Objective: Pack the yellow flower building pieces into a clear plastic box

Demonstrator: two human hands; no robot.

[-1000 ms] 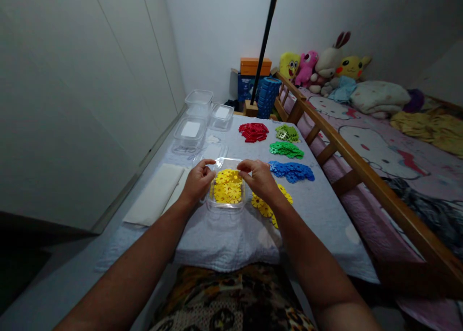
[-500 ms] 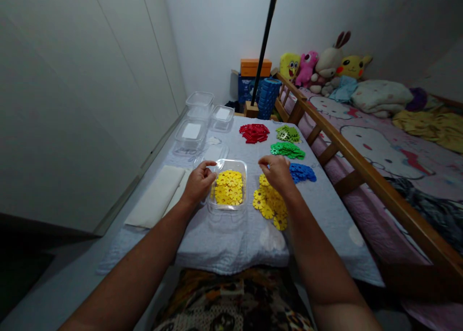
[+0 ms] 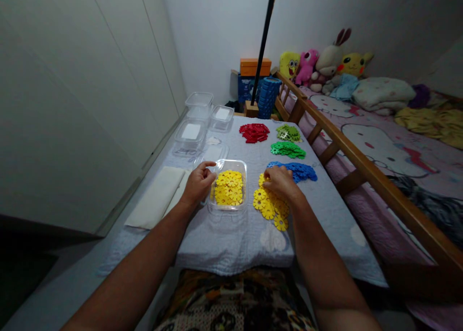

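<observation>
A clear plastic container (image 3: pixel 228 208) on the table holds several layers of yellow flower-shaped plastic discs (image 3: pixel 228 188). My left hand (image 3: pixel 200 180) is at the container's left side, with thumb and index finger closed at its rim. To the right, a loose pile of the same yellow discs (image 3: pixel 268 206) lies on the cloth. My right hand (image 3: pixel 282 181) is over the pile's far end, fingertips pinched together on a yellow disc there; the fingers partly hide it. Just beyond that hand sits a pile of blue discs (image 3: pixel 306 172).
Green discs (image 3: pixel 288 150), light green discs (image 3: pixel 287 132) and red pieces (image 3: pixel 254 132) lie farther back. Lidded clear containers (image 3: pixel 190 132) stand at the back left. A folded cream cloth (image 3: pixel 155 198) lies left. A wooden bed rail (image 3: pixel 347 150) borders the right side.
My right hand has moved down and slightly toward me, onto the yellow pile, uncovering more of the blue discs. My left hand and the container have stayed in place.
</observation>
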